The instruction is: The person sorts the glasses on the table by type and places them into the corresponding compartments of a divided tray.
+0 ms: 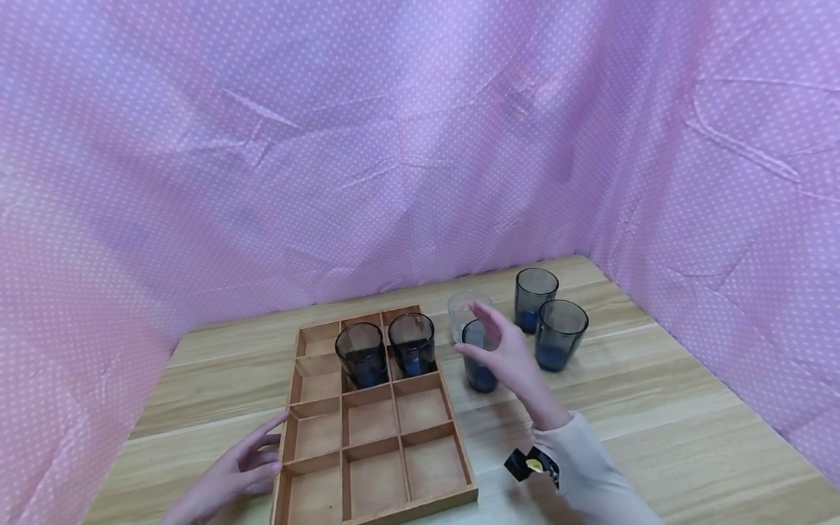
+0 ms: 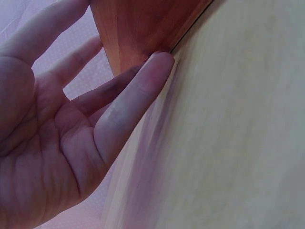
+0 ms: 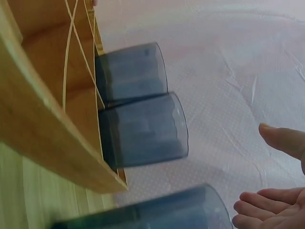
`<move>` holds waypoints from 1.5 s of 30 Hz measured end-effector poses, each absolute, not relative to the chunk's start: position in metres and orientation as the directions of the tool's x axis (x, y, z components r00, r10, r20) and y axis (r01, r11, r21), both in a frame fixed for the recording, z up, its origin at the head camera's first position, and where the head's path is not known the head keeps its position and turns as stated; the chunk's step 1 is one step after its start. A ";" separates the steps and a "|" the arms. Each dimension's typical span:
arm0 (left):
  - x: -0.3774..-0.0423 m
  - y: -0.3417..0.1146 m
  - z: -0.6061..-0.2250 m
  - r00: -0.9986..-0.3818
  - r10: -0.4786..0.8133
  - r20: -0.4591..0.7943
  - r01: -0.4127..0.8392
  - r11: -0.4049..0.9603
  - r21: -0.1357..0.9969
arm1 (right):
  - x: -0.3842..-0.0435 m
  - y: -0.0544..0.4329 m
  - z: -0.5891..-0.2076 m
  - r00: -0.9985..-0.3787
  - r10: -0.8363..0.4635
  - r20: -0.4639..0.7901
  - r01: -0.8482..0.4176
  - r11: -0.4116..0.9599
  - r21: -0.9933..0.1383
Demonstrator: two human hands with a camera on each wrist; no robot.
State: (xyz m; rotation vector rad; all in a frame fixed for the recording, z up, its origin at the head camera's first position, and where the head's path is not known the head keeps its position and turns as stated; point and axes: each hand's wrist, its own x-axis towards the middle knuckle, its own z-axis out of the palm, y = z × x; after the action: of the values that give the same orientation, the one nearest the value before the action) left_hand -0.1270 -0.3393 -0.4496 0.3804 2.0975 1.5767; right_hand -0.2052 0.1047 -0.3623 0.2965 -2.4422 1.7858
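A wooden box with a grid of compartments (image 1: 475, 490) lies on the table. Two smoky-blue glasses, a middle one (image 1: 363, 357) and a right one (image 1: 412, 344), stand upright in its second row from the back. My left hand (image 1: 239, 467) touches the box's left side, its fingertips against the wood (image 2: 138, 28) in the left wrist view. To the right of the box, my right hand (image 1: 508, 354) hovers with thumb and fingers spread above another smoky-blue glass (image 1: 481, 378). In the right wrist view, the hand (image 3: 274, 210) is apart from this glass (image 3: 176, 212).
A clear glass (image 1: 462, 302) stands behind the right hand, partly hidden. Farther right stand two more smoky-blue glasses, a rear one (image 1: 536, 292) and a nearer one (image 1: 561, 335). Dotted pink-purple cloth (image 1: 394, 160) hangs around the wooden table (image 1: 656, 408).
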 end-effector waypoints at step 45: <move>-0.130 -0.341 -0.452 -0.823 0.538 -0.181 -0.041 0.261 0.964 | -0.249 0.183 -0.408 -0.886 -0.451 0.109 -0.252 0.270 -0.929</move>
State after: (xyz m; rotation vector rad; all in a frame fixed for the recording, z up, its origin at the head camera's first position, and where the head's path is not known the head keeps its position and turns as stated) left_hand -0.1304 -0.3411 -0.4519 0.4488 2.0574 1.5947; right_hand -0.2488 0.1827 -0.4083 0.7402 -2.6389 1.8716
